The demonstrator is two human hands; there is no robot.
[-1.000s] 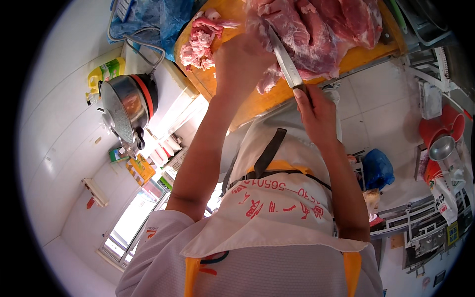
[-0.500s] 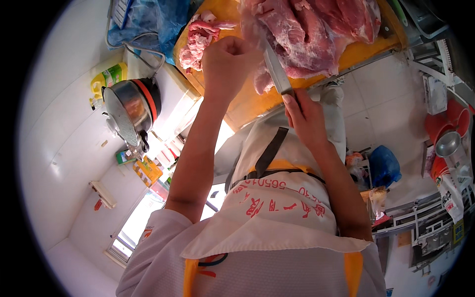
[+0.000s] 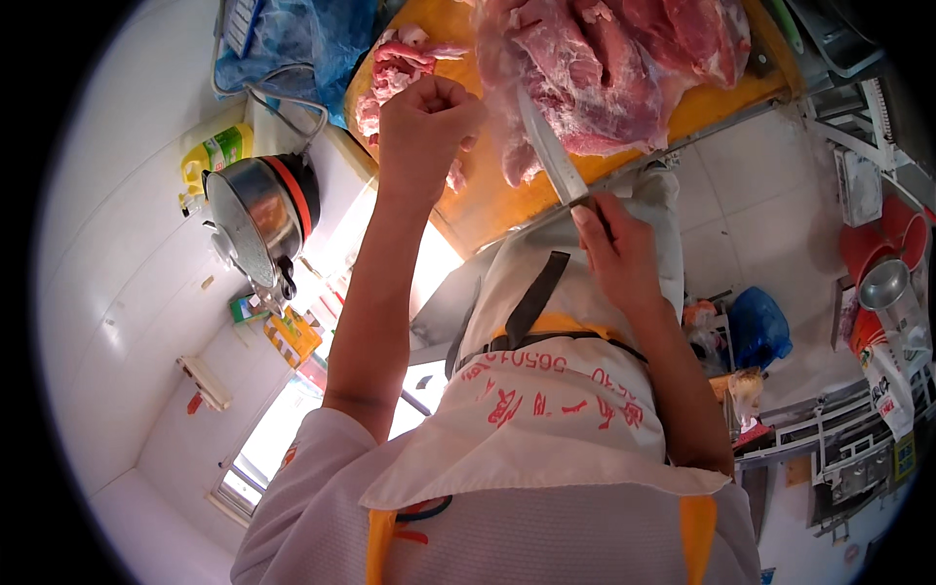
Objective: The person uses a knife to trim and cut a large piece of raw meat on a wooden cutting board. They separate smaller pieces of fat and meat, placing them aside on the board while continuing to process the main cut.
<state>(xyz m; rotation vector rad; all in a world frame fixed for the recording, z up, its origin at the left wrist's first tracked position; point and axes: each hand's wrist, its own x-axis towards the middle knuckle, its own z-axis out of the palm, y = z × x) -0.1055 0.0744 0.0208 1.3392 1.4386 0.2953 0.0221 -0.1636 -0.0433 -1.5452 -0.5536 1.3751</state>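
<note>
A wooden cutting board (image 3: 468, 210) holds a large slab of raw pork (image 3: 595, 83) and, at its left, a pile of pink-white trimmings (image 3: 390, 58). My right hand (image 3: 619, 258) grips a long knife (image 3: 550, 148) by its dark handle near the board's front edge; the blade angles up and left onto the meat's left part. My left hand (image 3: 424, 136), left of the blade, has its fingers curled over the board beside the trimmings; whatever they hold is hidden. Small bits of meat lie just below those fingers.
Blue plastic sheeting (image 3: 292, 44) lies left of the board. A steel pot with glass lid (image 3: 249, 219) and a yellow jug (image 3: 210, 156) are farther left. Metal racks (image 3: 848, 127), red buckets (image 3: 877, 229) and a blue bag (image 3: 756, 327) stand on the right.
My left hand has moved left and slightly down, toward the trimmings. My right hand moved left with the knife, then slightly right and down.
</note>
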